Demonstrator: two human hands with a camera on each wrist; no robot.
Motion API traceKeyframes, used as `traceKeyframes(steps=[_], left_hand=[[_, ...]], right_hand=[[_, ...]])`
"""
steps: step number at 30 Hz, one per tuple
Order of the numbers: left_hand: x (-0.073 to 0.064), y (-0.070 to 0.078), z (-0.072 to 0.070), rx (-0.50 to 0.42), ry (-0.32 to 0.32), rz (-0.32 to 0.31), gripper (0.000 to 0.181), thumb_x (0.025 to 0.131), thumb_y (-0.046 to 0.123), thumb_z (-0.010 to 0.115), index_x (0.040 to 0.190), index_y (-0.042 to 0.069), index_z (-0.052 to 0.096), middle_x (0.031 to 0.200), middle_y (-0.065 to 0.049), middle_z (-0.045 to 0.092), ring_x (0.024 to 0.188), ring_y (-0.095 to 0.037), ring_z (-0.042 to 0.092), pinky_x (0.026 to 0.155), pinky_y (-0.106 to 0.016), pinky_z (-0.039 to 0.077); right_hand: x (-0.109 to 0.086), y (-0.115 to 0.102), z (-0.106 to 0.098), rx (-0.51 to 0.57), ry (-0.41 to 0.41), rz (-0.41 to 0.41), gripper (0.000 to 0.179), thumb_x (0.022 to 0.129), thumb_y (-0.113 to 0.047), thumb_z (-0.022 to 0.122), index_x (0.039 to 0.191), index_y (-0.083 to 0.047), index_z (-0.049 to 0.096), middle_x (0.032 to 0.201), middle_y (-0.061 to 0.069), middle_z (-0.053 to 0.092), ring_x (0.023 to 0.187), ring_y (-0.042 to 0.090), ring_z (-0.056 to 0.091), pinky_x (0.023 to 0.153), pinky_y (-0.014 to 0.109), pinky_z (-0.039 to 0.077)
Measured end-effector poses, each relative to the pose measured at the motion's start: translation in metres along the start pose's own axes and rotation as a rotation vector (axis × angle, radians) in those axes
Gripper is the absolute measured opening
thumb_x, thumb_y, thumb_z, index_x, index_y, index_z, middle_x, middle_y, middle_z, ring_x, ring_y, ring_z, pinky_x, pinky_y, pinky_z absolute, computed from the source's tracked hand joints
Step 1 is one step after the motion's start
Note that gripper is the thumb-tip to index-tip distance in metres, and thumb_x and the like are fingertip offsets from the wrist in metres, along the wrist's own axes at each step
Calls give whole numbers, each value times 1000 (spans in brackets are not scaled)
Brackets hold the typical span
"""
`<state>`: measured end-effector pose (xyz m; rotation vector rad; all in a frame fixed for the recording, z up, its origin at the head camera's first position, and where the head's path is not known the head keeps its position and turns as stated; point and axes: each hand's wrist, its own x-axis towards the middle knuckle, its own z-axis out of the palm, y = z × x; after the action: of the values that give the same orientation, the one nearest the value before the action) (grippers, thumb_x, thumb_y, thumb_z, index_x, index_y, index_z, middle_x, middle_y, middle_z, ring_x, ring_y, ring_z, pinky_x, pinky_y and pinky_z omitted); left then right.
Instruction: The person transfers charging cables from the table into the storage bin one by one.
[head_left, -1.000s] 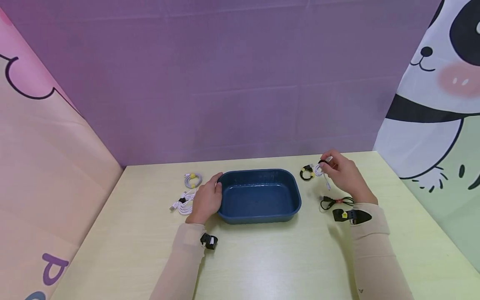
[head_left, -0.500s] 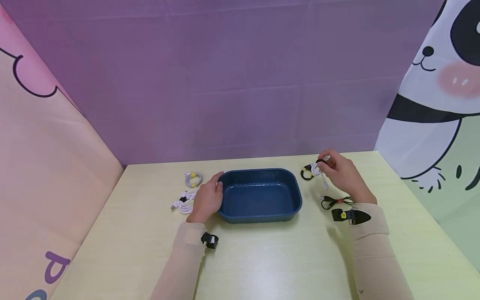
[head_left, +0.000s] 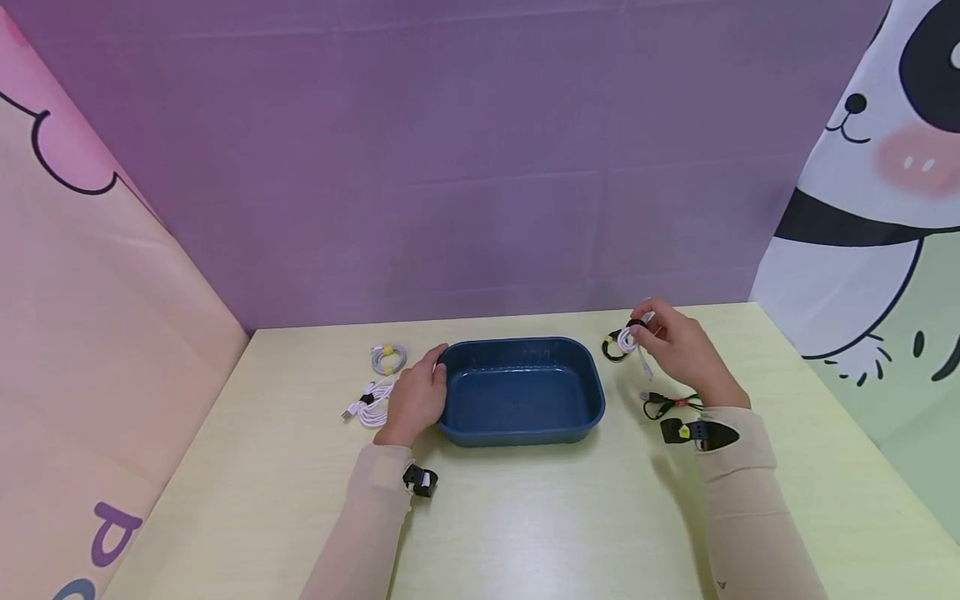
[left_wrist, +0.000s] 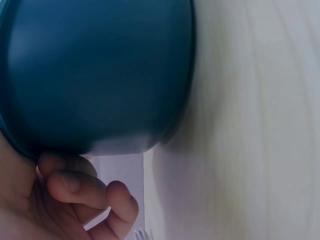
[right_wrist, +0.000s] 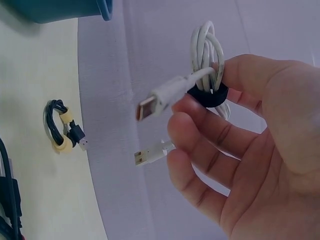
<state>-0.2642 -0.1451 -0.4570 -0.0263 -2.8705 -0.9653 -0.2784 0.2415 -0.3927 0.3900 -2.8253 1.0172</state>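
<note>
My right hand (head_left: 684, 352) pinches a coiled white USB cable (right_wrist: 205, 57) between thumb and fingers, held up over the table. A black tie (right_wrist: 210, 96) wraps the coil, and both of its plugs dangle free. At the left end of a dark blue plastic bin (head_left: 521, 437), my left hand (head_left: 414, 400) grips the rim; in the left wrist view its fingers are curled beside the outer wall. The bin sits upright and nothing lies in it. Behind the held cable, in the head view, is a black coiled cable (right_wrist: 52, 122) with yellow ties.
Left of the bin lie a grey coiled cable (head_left: 388, 360) with yellow ties and a white bundled cable (head_left: 371, 408), partly behind the left hand. A black cable (head_left: 660, 406) with a red tie rests below the right hand. A purple backdrop (head_left: 480, 167) rises behind the table.
My right hand has shifted slightly left with the white cable, which now overlaps the black coiled cable more in the head view. The left hand and the bin stay put.
</note>
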Motion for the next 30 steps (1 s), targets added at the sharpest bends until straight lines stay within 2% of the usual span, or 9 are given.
traceKeyframes(steps=[5, 10, 17, 24, 30], left_hand=[[0, -1, 0, -6, 2, 6, 44, 108, 23, 44, 152, 17, 49, 132, -18, 68, 104, -37, 70, 77, -49, 54], [0, -2, 1, -6, 4, 5, 44, 108, 23, 44, 152, 17, 49, 133, -18, 68, 106, -37, 70, 80, -50, 55], [0, -1, 1, -4, 3, 0, 44, 108, 23, 45, 152, 18, 50, 130, -18, 70, 96, -34, 70, 71, -44, 52], [2, -1, 1, -3, 10, 5, 44, 108, 23, 45, 151, 18, 50, 128, -18, 70, 98, -35, 70, 72, -45, 52], [2, -1, 1, -3, 7, 2, 44, 108, 23, 45, 151, 18, 50, 127, -18, 71, 91, -33, 68, 66, -41, 49]], right_hand=[[0, -3, 1, 0, -2, -3, 26, 106, -25, 56, 128, -9, 54, 99, 16, 67, 81, 24, 59, 72, 35, 47], [0, -5, 2, 2, -4, -10, 25, 106, -23, 56, 128, -10, 54, 99, 16, 68, 80, 24, 60, 72, 35, 46], [1, -10, 3, -9, -14, -13, 26, 106, -23, 56, 129, -10, 54, 99, 14, 67, 81, 24, 59, 73, 35, 46], [2, -11, 4, -12, -25, -8, 25, 107, -23, 55, 128, -11, 53, 99, 14, 67, 81, 24, 59, 72, 35, 46], [3, -12, 5, -12, -30, -25, 23, 107, -21, 54, 127, -11, 53, 99, 15, 68, 80, 23, 60, 71, 35, 46]])
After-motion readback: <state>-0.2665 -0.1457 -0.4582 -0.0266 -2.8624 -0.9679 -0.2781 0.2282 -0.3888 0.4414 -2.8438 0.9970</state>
